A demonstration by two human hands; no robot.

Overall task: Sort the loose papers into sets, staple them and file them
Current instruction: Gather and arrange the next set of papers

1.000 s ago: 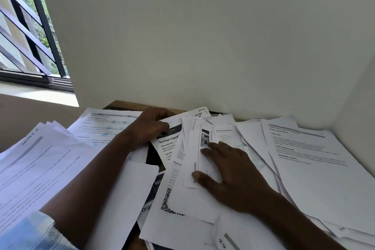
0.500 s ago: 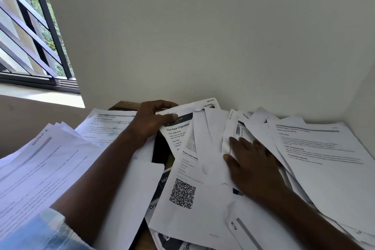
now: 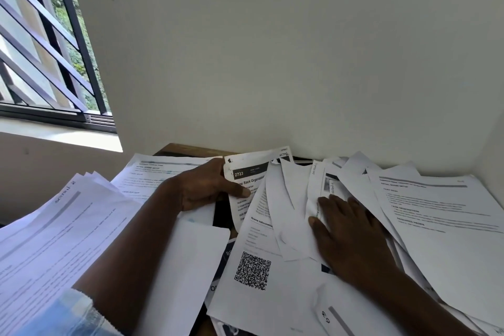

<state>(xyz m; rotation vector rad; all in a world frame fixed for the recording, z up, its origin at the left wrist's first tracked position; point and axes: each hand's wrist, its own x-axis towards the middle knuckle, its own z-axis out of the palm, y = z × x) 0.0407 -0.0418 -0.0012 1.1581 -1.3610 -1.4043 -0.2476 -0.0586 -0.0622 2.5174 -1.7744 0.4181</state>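
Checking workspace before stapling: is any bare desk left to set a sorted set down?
Hardly. Bare desk shows only as a wood strip at the wall, beyond the left hand, and a dark slit below that hand beside the 2723 sheet. Elsewhere loose papers overlap, thickest around the right hand.

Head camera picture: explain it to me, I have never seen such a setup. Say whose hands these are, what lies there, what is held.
No machine here: a person wears one camera on the head, looking forward and down, so both hands are their own. Loose printed papers cover a wooden table in a wall corner. The left hand pinches the sheet headed 2723 by its edge. The right hand lies flat, fingers straight, on overlapping sheets beside a page with a QR code.
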